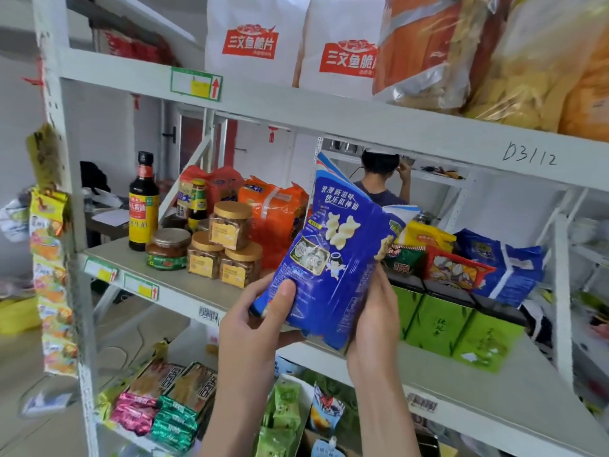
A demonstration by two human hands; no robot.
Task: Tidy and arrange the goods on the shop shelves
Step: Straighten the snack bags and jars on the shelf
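So both hands, left hand (260, 311) and right hand (374, 311), have fingers wrapped round the blue snack bag (333, 258), held in front of the middle shelf (184, 288). Next it probably wants standing in that gap right of the jars (227, 245).

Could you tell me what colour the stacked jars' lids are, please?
The lids are gold; the head view shows them.
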